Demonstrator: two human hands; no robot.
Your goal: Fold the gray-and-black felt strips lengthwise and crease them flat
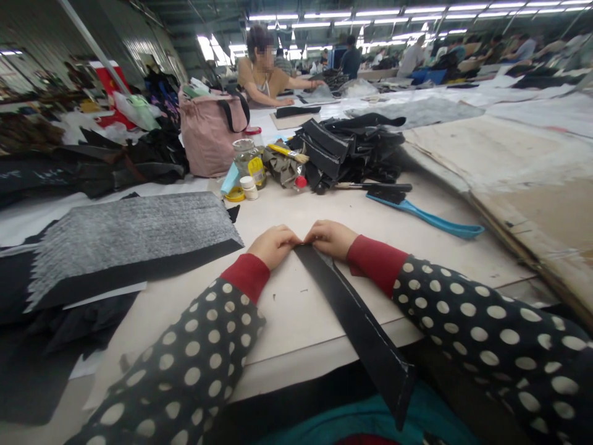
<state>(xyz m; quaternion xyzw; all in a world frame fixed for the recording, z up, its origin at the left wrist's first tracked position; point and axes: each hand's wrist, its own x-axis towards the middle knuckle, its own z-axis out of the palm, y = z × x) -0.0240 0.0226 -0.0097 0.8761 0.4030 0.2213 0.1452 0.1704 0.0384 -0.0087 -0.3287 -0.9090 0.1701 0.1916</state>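
A long black fabric strip [354, 318] with a pale line along one edge runs from my fingertips toward my body, its near end hanging past the table edge. My left hand [277, 245] pinches the strip's far end. Close beside it, almost touching, my right hand [332, 238] grips the same end from the right. The fingertips hide the very tip of the strip. Under both hands lies a pale board [296, 309] with small dark scraps on it.
Grey-and-black cut pieces [139, 228] are stacked at left. Beyond my hands are a glass jar [250, 162], a pile of black strips [343, 148], a blue-handled brush [426, 217] and a pink bag [210, 133]. A co-worker [264, 68] works across the table.
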